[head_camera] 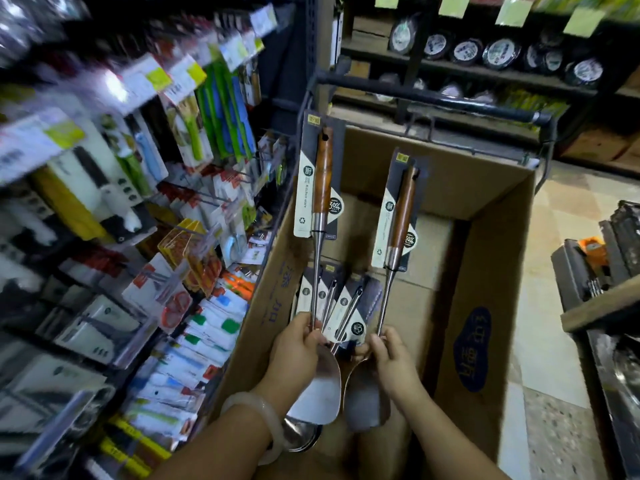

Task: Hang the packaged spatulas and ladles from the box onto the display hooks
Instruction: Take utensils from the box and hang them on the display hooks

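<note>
Head view shows both hands closed on stock lifted above the cardboard box (pixel 485 271). Left hand (pixel 294 344), wearing a pale bangle (pixel 259 410) at the wrist, has its fingers curled round the steel shaft of one packaged spatula (pixel 317 188), just above the blade, and holds it upright with the card header and wooden handle pointing away from the person. Right hand (pixel 389 358) pinches the shaft of a second packaged spatula (pixel 398 220) in the same way, also upright and slightly lower. The two blades lie side by side near the wrists. Beneath them, inside the box, more carded utensils (pixel 343 299) lie in a loose stack, and a round steel bowl, probably a ladle (pixel 301 434), shows below the left wrist. The box sits in a trolley with a dark handle bar (pixel 433 95). To the left stands the display rack (pixel 138 202), crowded with hanging packets and blurred. Step in hand, by judgement: items picked, transfer to the hooks not yet begun. Next move calls for turning left, finding a free hook, and threading the hang hole in each header onto it, one piece at a time.
</note>
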{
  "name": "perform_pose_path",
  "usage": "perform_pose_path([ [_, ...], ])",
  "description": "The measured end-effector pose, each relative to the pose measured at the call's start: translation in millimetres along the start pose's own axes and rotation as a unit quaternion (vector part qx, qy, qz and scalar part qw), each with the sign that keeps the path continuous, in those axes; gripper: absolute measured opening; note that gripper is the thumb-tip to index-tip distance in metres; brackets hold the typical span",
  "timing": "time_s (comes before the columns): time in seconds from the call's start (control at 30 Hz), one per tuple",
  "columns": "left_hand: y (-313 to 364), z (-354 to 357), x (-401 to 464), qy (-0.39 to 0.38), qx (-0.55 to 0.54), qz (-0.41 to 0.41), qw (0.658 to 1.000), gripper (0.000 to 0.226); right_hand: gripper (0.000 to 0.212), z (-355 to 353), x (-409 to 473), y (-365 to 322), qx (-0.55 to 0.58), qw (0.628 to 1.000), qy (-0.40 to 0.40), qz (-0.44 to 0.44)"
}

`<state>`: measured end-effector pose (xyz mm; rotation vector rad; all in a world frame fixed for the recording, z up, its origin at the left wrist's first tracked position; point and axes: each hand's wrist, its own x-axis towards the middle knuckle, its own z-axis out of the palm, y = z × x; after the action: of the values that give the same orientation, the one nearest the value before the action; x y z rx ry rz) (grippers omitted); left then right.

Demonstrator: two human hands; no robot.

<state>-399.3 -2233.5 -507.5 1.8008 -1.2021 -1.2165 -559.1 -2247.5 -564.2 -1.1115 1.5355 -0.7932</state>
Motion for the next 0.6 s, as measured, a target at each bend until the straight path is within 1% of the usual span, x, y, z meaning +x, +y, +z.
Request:
perform_pose_path([
  [0.13, 18, -28, -15, 0.059, -0.010, 0.040, 0.997, 0.027, 0.026, 5, -8, -53, -0.057, 0.994, -0.010, -0.089],
  [0.23, 33, -61, -31, 0.100, -0.017, 0.064, 0.993, 0.030, 0.018, 17, -14, -98, -0.064, 0.987, -0.026, -0.145],
  [0.3, 44, -87, -47, 0.128, -0.024, 0.085, 0.988, 0.025, 0.018, 30, -23, -129, -0.075, 0.978, -0.036, -0.191],
  [0.4, 54, -130, -81, 0.180, -0.027, 0.118, 0.976, 0.010, 0.021, 55, -48, -174, -0.093, 0.961, -0.072, -0.252],
  [0.47, 58, -158, -113, 0.219, -0.025, 0.137, 0.966, 0.008, 0.024, 76, -76, -200, -0.104, 0.942, -0.099, -0.304],
  [0.6, 57, -211, -206, 0.315, -0.003, 0.164, 0.935, 0.013, 0.015, 122, -161, -237, -0.120, 0.896, -0.174, -0.391],
])
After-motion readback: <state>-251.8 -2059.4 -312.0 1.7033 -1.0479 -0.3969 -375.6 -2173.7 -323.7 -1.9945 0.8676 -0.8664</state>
